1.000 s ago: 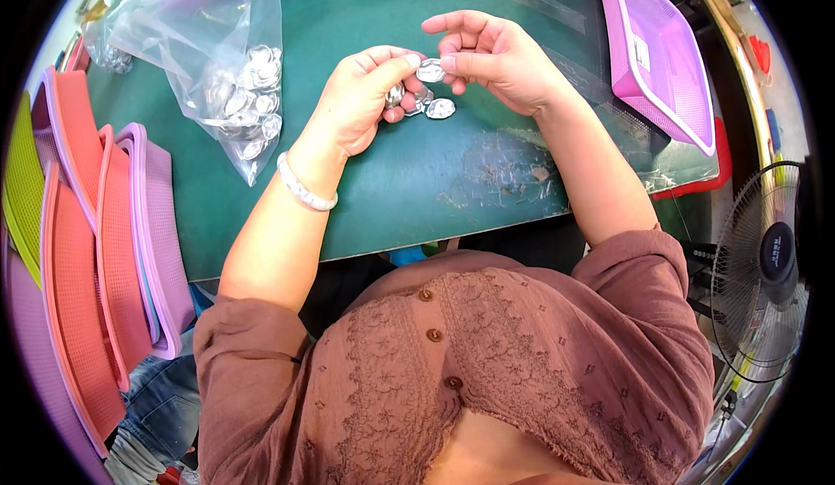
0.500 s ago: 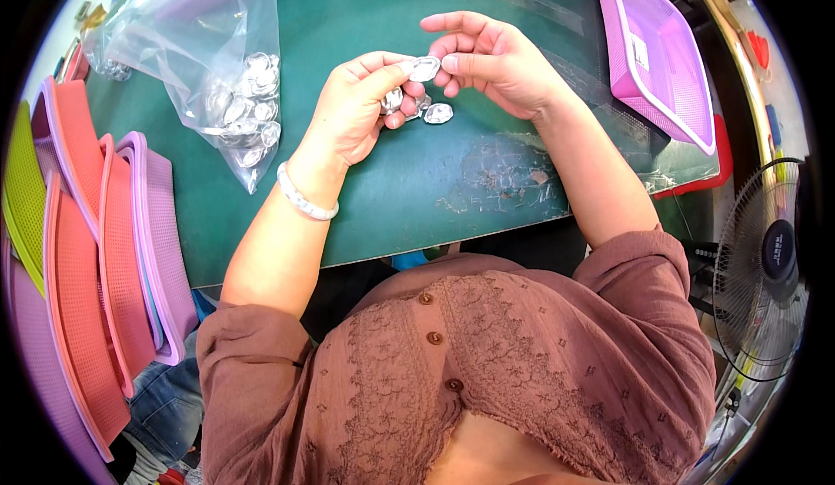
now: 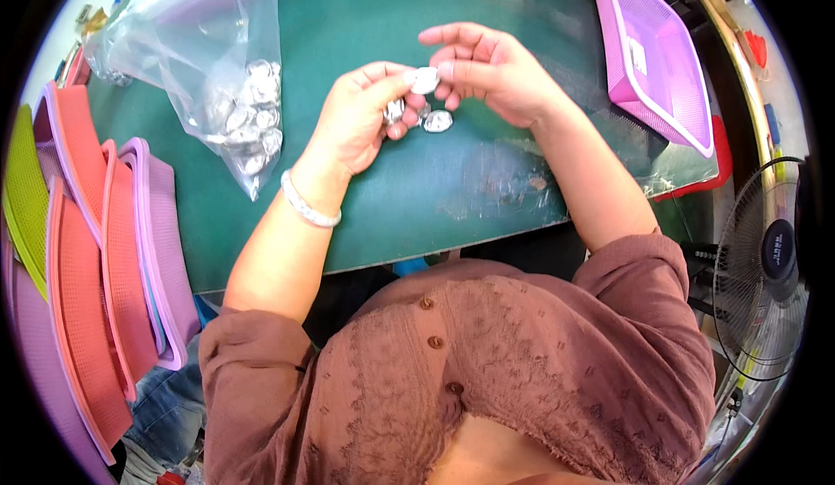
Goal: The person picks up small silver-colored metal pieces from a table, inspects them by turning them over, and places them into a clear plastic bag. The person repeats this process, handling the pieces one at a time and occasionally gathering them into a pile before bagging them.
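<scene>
A small, shiny silver oval piece [image 3: 424,80] is held up over the green table by both hands. My left hand [image 3: 361,111] pinches it from the left between thumb and finger. More silver pieces [image 3: 394,111] are tucked in that hand's curled fingers. At the piece's right edge, the thumb and a finger of my right hand [image 3: 500,72] close on it, while its upper finger stretches free. Just below the hands, a loose silver oval piece [image 3: 437,120] lies on the table, and another beside it is partly hidden by my left fingers.
A clear plastic bag [image 3: 222,76] of several silver pieces lies to the left on the green table [image 3: 383,215]. Coral, purple and green baskets [image 3: 87,250] are stacked at the far left. A purple basket [image 3: 665,93] sits at the right, with a fan [image 3: 765,267] beyond it.
The held piece now shows a plain bright face where an outlined one showed before. Both hands sit slightly lower in the picture, as does the scene around them.
</scene>
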`<state>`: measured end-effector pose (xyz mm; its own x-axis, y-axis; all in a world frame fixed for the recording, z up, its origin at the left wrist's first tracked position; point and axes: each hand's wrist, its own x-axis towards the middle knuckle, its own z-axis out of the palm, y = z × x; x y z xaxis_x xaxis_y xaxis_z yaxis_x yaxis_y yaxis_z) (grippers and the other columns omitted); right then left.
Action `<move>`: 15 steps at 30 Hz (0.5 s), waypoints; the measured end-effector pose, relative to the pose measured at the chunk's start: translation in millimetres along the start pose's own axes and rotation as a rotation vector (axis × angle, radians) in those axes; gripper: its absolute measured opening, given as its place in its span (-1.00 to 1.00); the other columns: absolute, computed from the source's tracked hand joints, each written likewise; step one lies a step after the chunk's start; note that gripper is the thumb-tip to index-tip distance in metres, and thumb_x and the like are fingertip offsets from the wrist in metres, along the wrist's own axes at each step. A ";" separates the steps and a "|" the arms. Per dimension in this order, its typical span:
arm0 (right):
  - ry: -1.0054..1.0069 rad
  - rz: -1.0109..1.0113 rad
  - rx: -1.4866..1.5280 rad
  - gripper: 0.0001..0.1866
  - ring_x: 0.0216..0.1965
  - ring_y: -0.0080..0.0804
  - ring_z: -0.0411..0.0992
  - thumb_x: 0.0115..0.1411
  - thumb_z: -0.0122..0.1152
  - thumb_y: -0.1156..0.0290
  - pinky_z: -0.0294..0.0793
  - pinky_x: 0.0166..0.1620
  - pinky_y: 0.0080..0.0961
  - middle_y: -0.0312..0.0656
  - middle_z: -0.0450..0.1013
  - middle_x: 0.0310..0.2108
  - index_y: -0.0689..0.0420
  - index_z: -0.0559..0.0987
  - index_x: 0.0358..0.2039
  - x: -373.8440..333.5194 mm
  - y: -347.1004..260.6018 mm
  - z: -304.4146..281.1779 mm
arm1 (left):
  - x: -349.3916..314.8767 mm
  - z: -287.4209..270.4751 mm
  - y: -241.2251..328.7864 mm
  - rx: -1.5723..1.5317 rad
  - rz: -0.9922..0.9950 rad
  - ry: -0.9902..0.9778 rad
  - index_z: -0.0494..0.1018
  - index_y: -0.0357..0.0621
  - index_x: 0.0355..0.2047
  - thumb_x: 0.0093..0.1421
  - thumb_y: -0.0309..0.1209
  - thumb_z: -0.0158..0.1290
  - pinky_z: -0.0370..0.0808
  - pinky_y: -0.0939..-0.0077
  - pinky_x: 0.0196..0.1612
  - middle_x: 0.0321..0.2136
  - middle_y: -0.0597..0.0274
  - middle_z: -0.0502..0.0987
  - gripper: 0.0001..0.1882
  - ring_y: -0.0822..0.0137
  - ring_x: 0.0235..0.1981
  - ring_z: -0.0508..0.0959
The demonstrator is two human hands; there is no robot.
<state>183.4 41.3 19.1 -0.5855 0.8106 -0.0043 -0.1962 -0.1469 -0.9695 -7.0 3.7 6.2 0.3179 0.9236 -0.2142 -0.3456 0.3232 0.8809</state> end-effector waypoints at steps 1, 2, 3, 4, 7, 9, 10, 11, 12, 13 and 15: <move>-0.030 0.002 -0.018 -0.60 -0.42 -0.53 0.41 0.09 0.05 0.59 0.46 -0.35 -0.63 -0.21 0.41 -0.35 0.28 0.32 -0.02 -1.5 3.1 1.3 | -3.9 -0.2 -2.3 0.019 -0.002 0.011 0.40 -0.23 -0.37 0.16 -0.42 -0.05 0.26 0.79 -0.69 -0.57 0.29 0.45 -0.87 0.56 -0.65 0.40; -0.023 0.026 -0.021 -0.60 -0.45 -0.54 0.41 0.08 0.07 0.60 0.45 -0.37 -0.63 -0.21 0.41 -0.37 0.28 0.32 -0.03 -1.0 4.5 0.4 | -4.0 4.2 -0.9 0.029 -0.021 0.045 0.41 -0.21 -0.39 0.16 -0.41 -0.04 0.24 0.79 -0.70 -0.59 0.30 0.44 -0.88 0.56 -0.67 0.37; -0.008 0.043 0.022 -0.60 -0.49 -0.52 0.42 0.07 0.09 0.59 0.46 -0.40 -0.63 -0.21 0.42 -0.39 0.27 0.33 -0.04 0.1 4.9 0.3 | -3.2 4.2 -2.9 -0.001 -0.003 0.067 0.41 -0.25 -0.40 0.15 -0.40 -0.02 0.25 0.77 -0.70 -0.61 0.27 0.44 -0.86 0.55 -0.68 0.38; 0.010 0.075 0.053 -0.62 -0.50 -0.51 0.42 0.07 0.09 0.59 0.46 -0.42 -0.62 -0.20 0.43 -0.39 0.28 0.33 -0.06 1.7 4.3 -0.7 | -1.9 2.7 -2.9 -0.022 0.017 0.067 0.41 -0.24 -0.40 0.15 -0.39 -0.01 0.24 0.76 -0.70 -0.62 0.28 0.44 -0.85 0.54 -0.68 0.38; 0.072 0.153 0.045 -0.66 -0.53 -0.50 0.43 0.07 0.09 0.58 0.48 -0.43 -0.61 -0.16 0.43 -0.40 0.30 0.35 -0.10 26.1 -5.0 -11.4 | 2.0 -0.5 0.8 -0.060 0.056 0.126 0.41 -0.20 -0.41 0.16 -0.36 -0.03 0.23 0.74 -0.68 -0.62 0.32 0.42 -0.85 0.53 -0.67 0.37; 0.118 0.171 -0.043 -0.68 -0.52 -0.48 0.43 0.07 0.08 0.58 0.49 -0.42 -0.59 -0.12 0.44 -0.41 0.32 0.33 -0.13 52.8 -16.3 -20.1 | 3.7 -5.7 2.8 -0.101 0.078 0.170 0.41 -0.20 -0.40 0.16 -0.36 -0.02 0.23 0.72 -0.67 -0.63 0.32 0.41 -0.85 0.51 -0.65 0.38; 0.148 0.116 -0.063 -0.66 -0.49 -0.44 0.44 0.07 0.08 0.58 0.50 -0.39 -0.57 -0.09 0.43 -0.37 0.33 0.31 -0.11 73.3 -27.7 -23.7 | 4.8 -9.1 2.4 -0.120 0.097 0.191 0.41 -0.21 -0.40 0.16 -0.36 -0.03 0.23 0.72 -0.67 -0.64 0.31 0.40 -0.85 0.51 -0.65 0.38; 0.185 0.062 -0.080 -0.63 -0.46 -0.39 0.44 0.07 0.08 0.59 0.51 -0.36 -0.54 -0.06 0.43 -0.34 0.34 0.30 -0.09 94.7 -39.7 -29.4 | 7.6 -10.4 1.9 -0.140 0.108 0.206 0.41 -0.21 -0.40 0.16 -0.37 -0.03 0.23 0.72 -0.66 -0.64 0.31 0.40 -0.85 0.50 -0.64 0.38; 0.249 -0.038 -0.008 -0.62 -0.43 -0.33 0.45 0.05 0.07 0.61 0.52 -0.34 -0.48 0.00 0.40 -0.30 0.36 0.28 -0.09 117.0 -52.9 -38.9 | 10.5 -10.3 1.9 -0.144 0.099 0.207 0.40 -0.22 -0.39 0.16 -0.40 -0.05 0.23 0.70 -0.65 -0.63 0.30 0.40 -0.86 0.49 -0.64 0.38; 0.303 -0.140 0.070 -0.61 -0.41 -0.26 0.46 0.03 0.07 0.64 0.53 -0.31 -0.41 0.06 0.38 -0.26 0.38 0.27 -0.09 135.4 -65.2 -43.6 | 10.4 -10.0 1.6 -0.138 0.112 0.202 0.39 -0.23 -0.38 0.17 -0.40 -0.06 0.23 0.70 -0.65 -0.63 0.29 0.40 -0.86 0.49 -0.64 0.38; 0.415 -0.226 0.135 -0.51 -0.35 -0.21 0.45 0.03 0.11 0.61 0.53 -0.23 -0.38 0.08 0.32 -0.15 0.36 0.21 -0.01 156.7 -87.1 -35.2 | 11.4 -14.4 2.0 -0.138 0.134 0.201 0.39 -0.23 -0.37 0.17 -0.41 -0.08 0.23 0.69 -0.65 -0.62 0.28 0.40 -0.87 0.49 -0.63 0.38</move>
<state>136.4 201.1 94.3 -0.1593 0.9841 0.0787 -0.3990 0.0088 -0.9169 -16.8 17.8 -0.6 0.0843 0.9779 -0.1912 -0.4945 0.2077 0.8440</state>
